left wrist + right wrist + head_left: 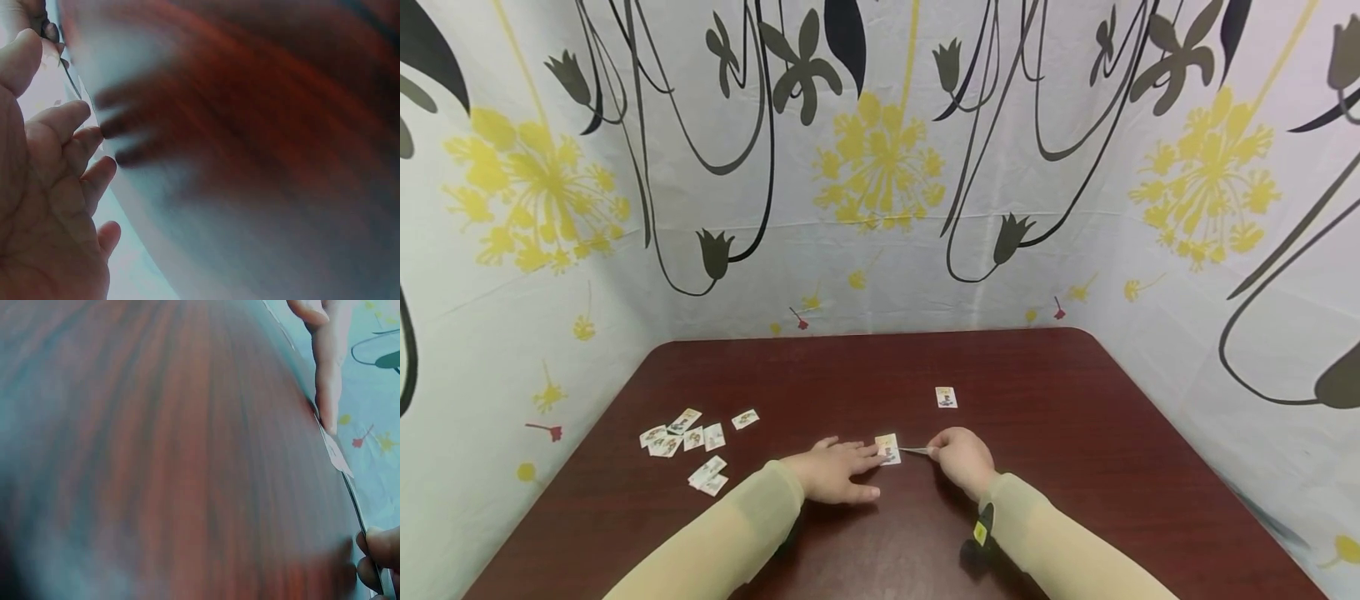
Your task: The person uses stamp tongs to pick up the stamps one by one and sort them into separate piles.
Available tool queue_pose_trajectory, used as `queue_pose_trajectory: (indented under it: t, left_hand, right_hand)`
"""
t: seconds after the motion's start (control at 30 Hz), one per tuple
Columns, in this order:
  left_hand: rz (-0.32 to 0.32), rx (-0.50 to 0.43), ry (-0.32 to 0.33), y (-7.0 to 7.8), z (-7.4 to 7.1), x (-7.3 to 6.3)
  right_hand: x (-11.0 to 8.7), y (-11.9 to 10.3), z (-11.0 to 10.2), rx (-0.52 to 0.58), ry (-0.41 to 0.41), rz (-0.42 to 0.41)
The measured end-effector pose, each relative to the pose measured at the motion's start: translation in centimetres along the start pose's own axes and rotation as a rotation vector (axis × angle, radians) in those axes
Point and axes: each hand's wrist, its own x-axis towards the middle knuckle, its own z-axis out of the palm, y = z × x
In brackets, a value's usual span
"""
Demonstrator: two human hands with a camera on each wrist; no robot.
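Note:
My left hand [838,469] lies palm down with its fingers stretched out, fingertips on the left edge of a small picture card [889,447]. From the other side, my right hand [964,460] pinches slim tweezers [914,451] between thumb and fingers. Their thin tips meet the card's right edge. The right wrist view shows the tweezers [355,503] nearly edge-on, reaching to the pale card [337,456] under a left fingertip. In the left wrist view the palm and spread fingers [75,119] fill the left side.
Another picture card [947,397] lies alone farther back on the dark red table [1075,467]. Several cards [666,446] overlap at the left, with a smaller pile [707,475] nearer and a single card [745,419] beside them. Patterned cloth [880,283] surrounds the table's back and sides.

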Motion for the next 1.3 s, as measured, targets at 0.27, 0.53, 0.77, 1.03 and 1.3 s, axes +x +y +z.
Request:
queue_pose_trajectory:
  t: [0.27,0.53,0.77,1.03,1.3]
  left_hand:
    - [-0.002,-0.020,0.021,-0.5,0.1,-0.7]
    - [-0.041,-0.051,0.017,-1.6,0.1,-1.7]
    - [-0.104,-0.087,0.038,-3.5,0.0,-2.6]
    - [-0.214,-0.114,0.075,-6.1,-0.6,-4.2]
    - [-0.377,-0.133,0.149,-8.8,-1.7,-5.8]
  right_hand:
    - [0.8,1.4,-0.8,0.038,0.032,-0.004]
    - [1.5,2.4,-1.8,0.090,0.030,0.043]
    - [1.9,3.1,-2.6,0.115,0.033,0.075]
    - [2.2,3.8,-3.8,0.153,0.043,0.105]
    - [2.8,4.7,-4.7,0.159,0.046,0.136]
